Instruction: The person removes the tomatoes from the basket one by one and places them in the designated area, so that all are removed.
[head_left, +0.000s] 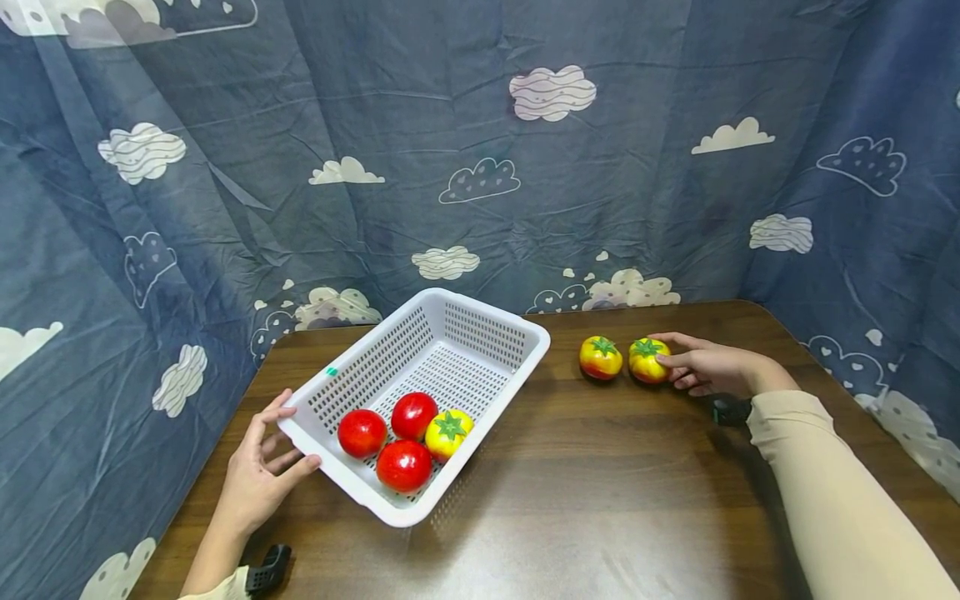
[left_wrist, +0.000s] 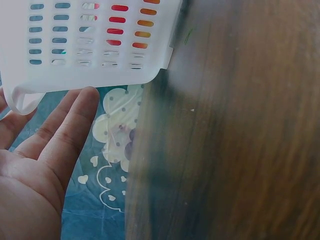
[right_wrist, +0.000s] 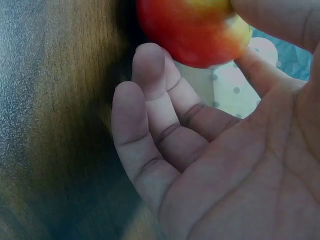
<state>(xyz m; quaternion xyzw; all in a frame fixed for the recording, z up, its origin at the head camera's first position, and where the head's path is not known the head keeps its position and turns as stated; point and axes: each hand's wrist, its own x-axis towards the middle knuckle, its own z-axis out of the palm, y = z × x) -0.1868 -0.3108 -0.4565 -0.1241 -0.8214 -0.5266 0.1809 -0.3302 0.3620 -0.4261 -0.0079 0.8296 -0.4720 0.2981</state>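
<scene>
In the head view, a white perforated plastic basket (head_left: 405, 514) sits left of centre. Inside are three glossy red tomatoes (head_left: 404, 467) and a yellow tomato (head_left: 448, 434) with a green star-shaped leaf top. My left hand (head_left: 258, 471) grips the rim at the basket's near left corner, with thumb and fingers spread along it. From the left wrist, fingers show beneath the basket's lip (left_wrist: 30, 102). On the right, my right hand (head_left: 716, 367) pinches a yellow-red tomato (head_left: 648, 361) between thumb and fingers; its red underside shows in the right wrist view. The other fingers are loosely bent.
Another yellow-red tomato (head_left: 601, 358) lies just left of the pinched one, right of the basket. The brown wooden table (head_left: 585, 500) ends at a blue cloud-patterned curtain (head_left: 450, 217) at the back and sides. A dark band is on each wrist.
</scene>
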